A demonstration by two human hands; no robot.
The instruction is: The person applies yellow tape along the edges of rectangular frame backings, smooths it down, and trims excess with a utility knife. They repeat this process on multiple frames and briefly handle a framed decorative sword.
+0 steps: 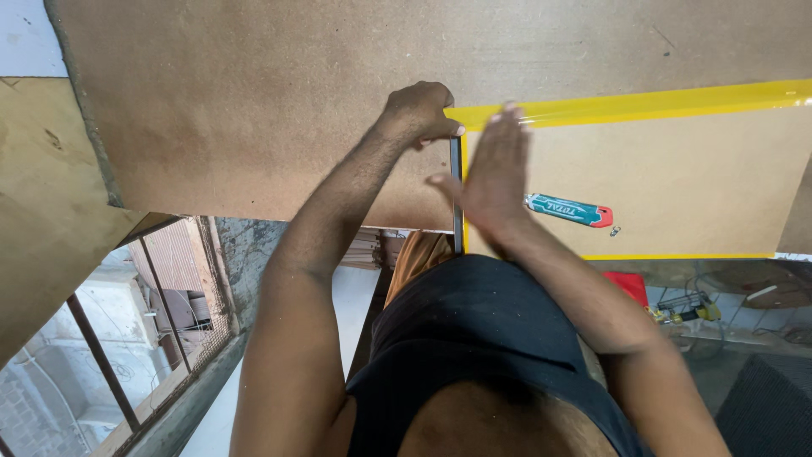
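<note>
Head view, looking straight down: the left hand (pixel 419 112) is curled at the corner of the smaller board (pixel 677 182), fingertips pinching the end of the yellow edge band (pixel 643 103) where it meets the dark strip (pixel 457 195) down the near side. The right hand (pixel 493 173) is flat and open, fingers straight, pressing on the board just beside that strip, gripping nothing. The yellow band already runs the full top edge, and a thin yellow line shows along the bottom edge too. The near side still shows dark, so by my reading that edge is what is left. A teal utility knife (pixel 568 210) lies on the board, close to the right hand, untouched. All of it rests on the big brown sheet (pixel 254 101).
</note>
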